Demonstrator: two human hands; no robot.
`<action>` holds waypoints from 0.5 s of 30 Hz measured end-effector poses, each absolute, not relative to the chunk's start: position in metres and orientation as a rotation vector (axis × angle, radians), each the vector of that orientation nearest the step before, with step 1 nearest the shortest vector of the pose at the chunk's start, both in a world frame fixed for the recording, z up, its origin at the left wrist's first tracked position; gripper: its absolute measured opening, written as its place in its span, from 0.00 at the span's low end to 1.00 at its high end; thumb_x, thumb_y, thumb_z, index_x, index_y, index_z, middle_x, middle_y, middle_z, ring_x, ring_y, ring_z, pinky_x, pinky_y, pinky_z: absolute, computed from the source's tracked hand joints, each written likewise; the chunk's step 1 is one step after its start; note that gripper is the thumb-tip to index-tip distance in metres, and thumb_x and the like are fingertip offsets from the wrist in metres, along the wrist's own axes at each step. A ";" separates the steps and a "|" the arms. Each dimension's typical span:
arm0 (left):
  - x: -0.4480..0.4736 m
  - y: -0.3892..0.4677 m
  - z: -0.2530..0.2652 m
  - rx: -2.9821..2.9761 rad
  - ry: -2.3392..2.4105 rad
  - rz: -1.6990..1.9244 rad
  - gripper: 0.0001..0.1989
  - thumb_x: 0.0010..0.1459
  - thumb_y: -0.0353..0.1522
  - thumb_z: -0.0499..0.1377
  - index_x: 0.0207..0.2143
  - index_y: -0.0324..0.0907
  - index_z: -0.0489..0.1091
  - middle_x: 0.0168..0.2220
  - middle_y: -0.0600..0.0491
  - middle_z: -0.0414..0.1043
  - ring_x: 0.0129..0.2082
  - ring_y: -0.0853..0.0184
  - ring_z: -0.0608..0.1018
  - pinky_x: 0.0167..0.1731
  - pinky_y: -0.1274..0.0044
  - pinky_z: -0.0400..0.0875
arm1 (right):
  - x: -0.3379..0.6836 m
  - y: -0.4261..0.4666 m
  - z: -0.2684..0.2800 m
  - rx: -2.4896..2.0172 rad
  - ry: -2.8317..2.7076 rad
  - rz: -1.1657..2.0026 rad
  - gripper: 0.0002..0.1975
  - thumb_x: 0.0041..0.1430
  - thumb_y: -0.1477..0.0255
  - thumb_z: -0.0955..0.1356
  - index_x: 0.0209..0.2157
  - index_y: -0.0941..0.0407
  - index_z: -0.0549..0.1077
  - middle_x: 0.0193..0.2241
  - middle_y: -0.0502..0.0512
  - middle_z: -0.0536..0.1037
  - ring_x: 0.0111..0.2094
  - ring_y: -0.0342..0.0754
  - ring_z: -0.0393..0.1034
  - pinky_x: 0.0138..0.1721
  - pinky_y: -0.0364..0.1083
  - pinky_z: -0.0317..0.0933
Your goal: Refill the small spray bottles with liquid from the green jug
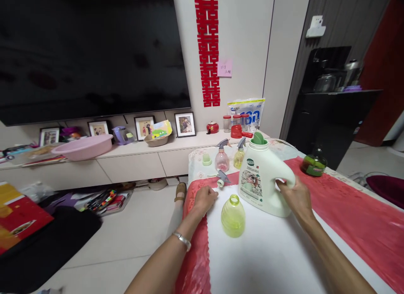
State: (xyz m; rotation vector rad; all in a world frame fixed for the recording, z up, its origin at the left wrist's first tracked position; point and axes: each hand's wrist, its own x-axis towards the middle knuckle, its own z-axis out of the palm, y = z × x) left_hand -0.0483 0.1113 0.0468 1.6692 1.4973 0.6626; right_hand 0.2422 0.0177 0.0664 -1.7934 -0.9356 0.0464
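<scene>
My right hand is wrapped round the handle of a pale green detergent jug, which stands on the white sheet. The jug's cap is off, and a darker green spout shows in its neck. In front of the jug is a yellow-green spray bottle, upright, with an open neck and no spray head. My left hand rests closed at the sheet's left edge, with nothing visible in it. Just beyond it lies a grey spray head. Farther back sits a light green cap.
A pink spray bottle and a yellow spray bottle stand behind, left of the jug. A dark green bottle is at the right on the red cloth. Red-lidded jars stand at the back.
</scene>
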 end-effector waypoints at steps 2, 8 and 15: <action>-0.060 0.104 0.053 1.603 1.442 0.797 0.11 0.63 0.37 0.61 0.30 0.40 0.69 0.25 0.58 0.71 0.23 0.71 0.74 0.26 0.77 0.71 | 0.245 0.005 0.067 -1.835 -1.006 0.095 0.24 0.40 0.52 0.67 0.35 0.55 0.76 0.32 0.59 0.79 0.32 0.58 0.72 0.30 0.50 0.62; -0.090 0.054 0.091 1.499 1.182 1.044 0.14 0.54 0.44 0.61 0.26 0.44 0.65 0.19 0.61 0.66 0.19 0.71 0.70 0.24 0.78 0.64 | 0.223 -0.069 0.075 -1.835 -0.976 0.096 0.40 0.43 0.45 0.69 0.53 0.55 0.76 0.49 0.62 0.77 0.45 0.64 0.74 0.41 0.57 0.70; -0.068 -0.041 0.077 1.521 0.863 0.923 0.10 0.55 0.40 0.65 0.26 0.44 0.74 0.23 0.56 0.73 0.23 0.70 0.71 0.26 0.78 0.64 | 0.144 -0.142 0.102 -1.434 -1.140 0.606 0.30 0.49 0.52 0.73 0.53 0.46 0.77 0.47 0.58 0.79 0.41 0.60 0.78 0.38 0.51 0.75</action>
